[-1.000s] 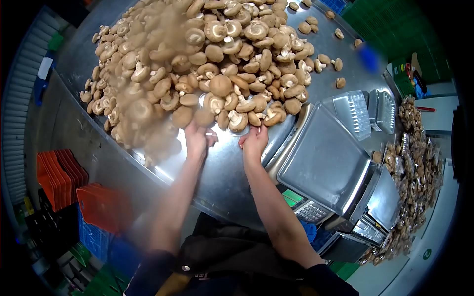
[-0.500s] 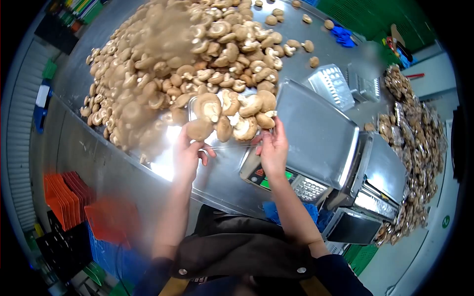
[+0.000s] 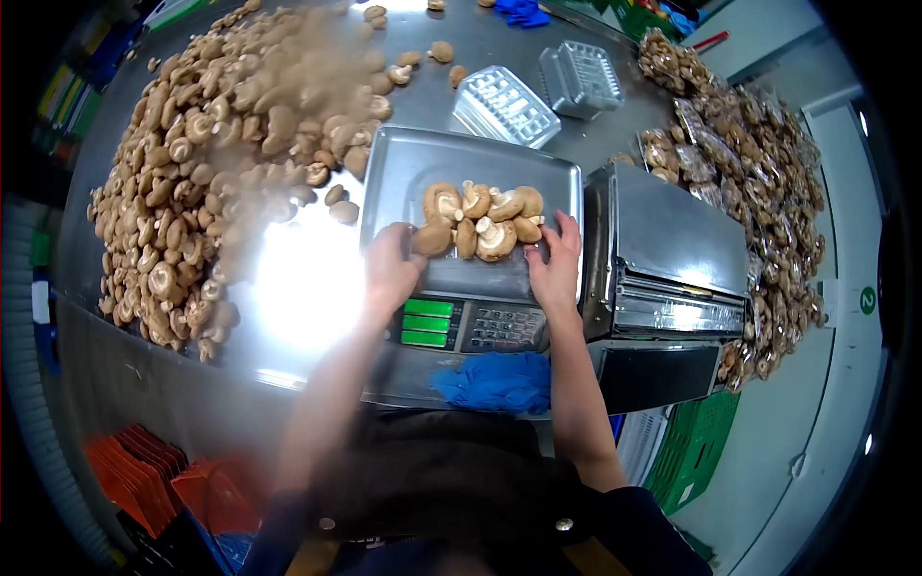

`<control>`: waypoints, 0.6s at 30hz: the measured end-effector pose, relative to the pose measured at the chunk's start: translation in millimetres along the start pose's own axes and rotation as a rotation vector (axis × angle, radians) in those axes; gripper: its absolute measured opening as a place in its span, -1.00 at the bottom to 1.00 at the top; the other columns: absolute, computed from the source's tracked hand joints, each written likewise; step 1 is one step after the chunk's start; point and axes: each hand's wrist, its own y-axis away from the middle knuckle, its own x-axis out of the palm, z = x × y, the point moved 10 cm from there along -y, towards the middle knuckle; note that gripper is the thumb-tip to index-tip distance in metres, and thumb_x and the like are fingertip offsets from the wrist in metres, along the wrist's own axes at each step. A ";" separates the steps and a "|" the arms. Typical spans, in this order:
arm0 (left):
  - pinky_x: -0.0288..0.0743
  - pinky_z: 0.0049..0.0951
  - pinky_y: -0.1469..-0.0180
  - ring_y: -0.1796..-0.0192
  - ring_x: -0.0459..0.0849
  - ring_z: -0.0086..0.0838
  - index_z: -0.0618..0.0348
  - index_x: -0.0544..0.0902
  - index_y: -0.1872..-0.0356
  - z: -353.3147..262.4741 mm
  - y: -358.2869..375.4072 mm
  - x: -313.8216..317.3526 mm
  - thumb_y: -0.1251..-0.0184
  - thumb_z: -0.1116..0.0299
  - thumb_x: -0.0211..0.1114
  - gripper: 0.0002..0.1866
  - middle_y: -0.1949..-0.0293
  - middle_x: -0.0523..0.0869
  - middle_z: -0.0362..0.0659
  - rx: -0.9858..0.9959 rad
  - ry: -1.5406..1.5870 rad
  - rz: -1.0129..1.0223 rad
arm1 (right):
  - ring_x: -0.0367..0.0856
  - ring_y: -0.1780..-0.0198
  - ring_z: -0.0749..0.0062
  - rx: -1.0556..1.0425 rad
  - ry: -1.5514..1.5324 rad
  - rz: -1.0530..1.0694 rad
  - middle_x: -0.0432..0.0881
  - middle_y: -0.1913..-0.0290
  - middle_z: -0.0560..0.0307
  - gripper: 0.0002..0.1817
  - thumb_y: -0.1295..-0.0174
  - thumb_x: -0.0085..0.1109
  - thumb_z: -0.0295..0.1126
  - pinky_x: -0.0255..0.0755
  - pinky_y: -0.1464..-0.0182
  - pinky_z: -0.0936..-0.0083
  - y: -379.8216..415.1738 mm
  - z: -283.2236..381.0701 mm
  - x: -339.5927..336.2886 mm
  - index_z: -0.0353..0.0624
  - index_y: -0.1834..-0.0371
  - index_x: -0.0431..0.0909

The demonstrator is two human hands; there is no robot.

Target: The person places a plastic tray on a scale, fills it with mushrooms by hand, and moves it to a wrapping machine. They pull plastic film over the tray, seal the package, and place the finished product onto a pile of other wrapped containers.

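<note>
A clear plastic tray [image 3: 463, 262] of shiitake mushrooms [image 3: 495, 238] is over the steel pan of a weighing scale [image 3: 403, 168]. My left hand [image 3: 394, 266] grips the tray's left end, its fingers curled beside a brown cap. At the right end, my right hand [image 3: 555, 267] has thumb and fingers around the tray's corner. Green displays [image 3: 425, 323] and a keypad [image 3: 504, 328] show on the scale's front, between my forearms. A crumpled blue cloth or glove [image 3: 495, 382] lies just below them.
A big heap of loose mushrooms [image 3: 182, 173] covers the table's left. Stacked clear trays [image 3: 506, 106] lie behind the scale. To the right stand a metal machine with a flat top [image 3: 677, 226] and a pile of wrapped mushroom packs [image 3: 759, 182]. Orange crates [image 3: 134, 475] are lower left.
My hands have brought the filled tray from beside the heap to over the scale pan. The view has turned right, so the scale is now in front of me.
</note>
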 end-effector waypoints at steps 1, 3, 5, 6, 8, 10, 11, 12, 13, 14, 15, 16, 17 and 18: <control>0.60 -0.35 0.31 0.20 0.66 -0.30 0.28 0.49 -0.08 6.4 -3.8 2.7 0.05 0.55 0.36 -0.46 0.13 0.63 -0.01 0.022 -0.068 -0.008 | 0.03 -0.45 -0.10 -0.007 0.012 0.009 0.27 -0.35 -0.15 -0.66 -0.10 0.22 -0.47 0.02 -0.42 0.16 1.8 -2.4 0.4 -0.28 0.02 0.55; 0.48 -0.54 0.59 0.54 0.60 -0.53 0.40 0.47 -0.09 6.2 1.9 -0.4 -0.02 0.63 0.35 -0.49 0.38 0.61 -0.13 0.109 -0.052 -0.080 | 0.05 -0.44 -0.12 -0.007 0.031 0.082 0.26 -0.33 -0.23 -0.53 -0.08 0.23 -0.46 0.04 -0.42 0.19 6.1 -2.8 0.7 -0.34 -0.11 0.47; 0.48 -0.55 0.58 0.48 0.60 -0.54 0.36 0.34 -0.24 -4.2 26.4 -11.7 -0.01 0.63 0.36 -0.33 0.18 0.57 -0.08 -0.046 0.109 -0.059 | 0.15 -0.39 -0.10 0.005 -0.048 0.115 0.28 -0.32 -0.24 -0.46 -0.07 0.23 -0.45 0.07 -0.40 0.20 11.5 -5.3 -9.3 -0.35 -0.17 0.41; 0.47 -0.57 0.59 0.48 0.60 -0.55 0.35 0.32 -0.26 5.0 28.8 -15.5 -0.02 0.64 0.34 -0.32 0.14 0.56 -0.08 0.000 0.151 -0.037 | 0.24 -0.34 -0.08 0.016 -0.080 0.100 0.31 -0.29 -0.23 -0.45 -0.07 0.22 -0.46 0.13 -0.37 0.20 14.5 -7.1 -18.6 -0.35 -0.18 0.38; 0.43 -0.60 0.62 0.49 0.60 -0.55 0.34 0.30 -0.28 17.1 28.8 -35.4 -0.05 0.65 0.31 -0.32 0.09 0.56 -0.07 0.045 0.114 -0.022 | 0.48 -0.15 0.05 0.067 -0.211 0.087 0.40 -0.19 -0.20 -0.43 -0.08 0.17 -0.52 0.37 -0.20 0.30 13.6 -4.0 -39.5 -0.36 -0.22 0.32; 0.37 -0.64 0.66 0.51 0.59 -0.55 0.36 0.31 -0.27 1.2 35.8 -57.8 -0.08 0.65 0.26 -0.36 0.03 0.54 -0.06 0.021 0.024 -0.055 | 0.61 0.17 0.26 0.110 -0.301 0.066 0.46 -0.12 -0.16 -0.40 -0.10 0.15 -0.56 0.50 0.05 0.41 12.5 -5.8 -51.9 -0.33 -0.28 0.26; 0.36 -0.64 0.66 0.51 0.59 -0.54 0.40 0.31 -0.25 0.3 36.2 -67.3 -0.08 0.64 0.26 -0.37 0.02 0.54 -0.05 0.046 0.048 -0.087 | 0.63 0.27 0.32 0.159 -0.328 0.075 0.48 -0.11 -0.14 -0.39 -0.10 0.15 -0.56 0.51 0.12 0.43 10.9 -9.3 -54.2 -0.32 -0.29 0.26; 0.36 -0.64 0.67 0.51 0.59 -0.54 0.40 0.32 -0.24 -4.1 36.2 -73.4 -0.07 0.63 0.26 -0.37 0.02 0.53 -0.05 0.066 0.014 -0.116 | 0.61 0.38 0.35 0.148 -0.298 0.068 0.50 -0.09 -0.12 -0.36 -0.11 0.16 -0.55 0.50 0.17 0.42 7.9 -10.8 -56.3 -0.30 -0.31 0.23; 0.35 -0.64 0.67 0.51 0.59 -0.54 0.40 0.32 -0.24 -9.1 35.1 -79.1 -0.07 0.61 0.26 -0.38 0.02 0.53 -0.05 0.090 -0.016 -0.147 | 0.61 0.37 0.35 0.154 -0.265 0.086 0.50 -0.09 -0.12 -0.35 -0.11 0.16 -0.54 0.50 0.17 0.42 6.4 -9.6 -56.1 -0.30 -0.32 0.22; 0.35 -0.64 0.67 0.51 0.60 -0.53 0.38 0.32 -0.24 -4.7 30.7 -79.0 -0.06 0.60 0.26 -0.37 0.03 0.53 -0.06 0.123 0.035 -0.131 | 0.61 0.36 0.36 0.158 -0.231 0.104 0.50 -0.09 -0.12 -0.35 -0.11 0.17 -0.54 0.50 0.17 0.43 5.0 -5.8 -58.1 -0.29 -0.33 0.21; 0.35 -0.64 0.66 0.51 0.60 -0.53 0.38 0.32 -0.24 -1.7 26.6 -72.3 -0.05 0.60 0.26 -0.36 0.03 0.53 -0.06 0.101 0.041 -0.098 | 0.61 0.35 0.36 0.163 -0.196 0.122 0.50 -0.09 -0.12 -0.34 -0.11 0.17 -0.53 0.50 0.17 0.43 4.3 -3.1 -59.4 -0.29 -0.34 0.20; 0.36 -0.63 0.66 0.51 0.60 -0.53 0.37 0.32 -0.25 -1.3 22.0 -64.0 -0.04 0.60 0.25 -0.36 0.04 0.53 -0.06 0.080 0.049 -0.066 | 0.61 0.33 0.35 0.136 -0.186 0.141 0.50 -0.09 -0.12 -0.31 -0.10 0.19 -0.51 0.50 0.16 0.42 3.7 -1.7 -57.1 -0.30 -0.35 0.17; 0.36 -0.62 0.66 0.52 0.60 -0.52 0.37 0.32 -0.25 -3.0 17.9 -55.1 -0.03 0.60 0.25 -0.35 0.04 0.53 -0.06 0.062 0.058 -0.034 | 0.61 0.33 0.34 0.128 -0.173 0.155 0.50 -0.09 -0.12 -0.30 -0.10 0.20 -0.51 0.50 0.15 0.41 3.0 -2.0 -53.6 -0.30 -0.35 0.17; 0.37 -0.61 0.65 0.54 0.60 -0.51 0.37 0.33 -0.25 -12.9 19.2 -45.2 -0.02 0.59 0.25 -0.34 0.05 0.53 -0.07 0.024 0.074 0.004 | 0.61 0.32 0.32 0.121 -0.160 0.170 0.50 -0.09 -0.12 -0.30 -0.10 0.20 -0.51 0.50 0.15 0.40 2.6 -1.5 -48.8 -0.31 -0.35 0.17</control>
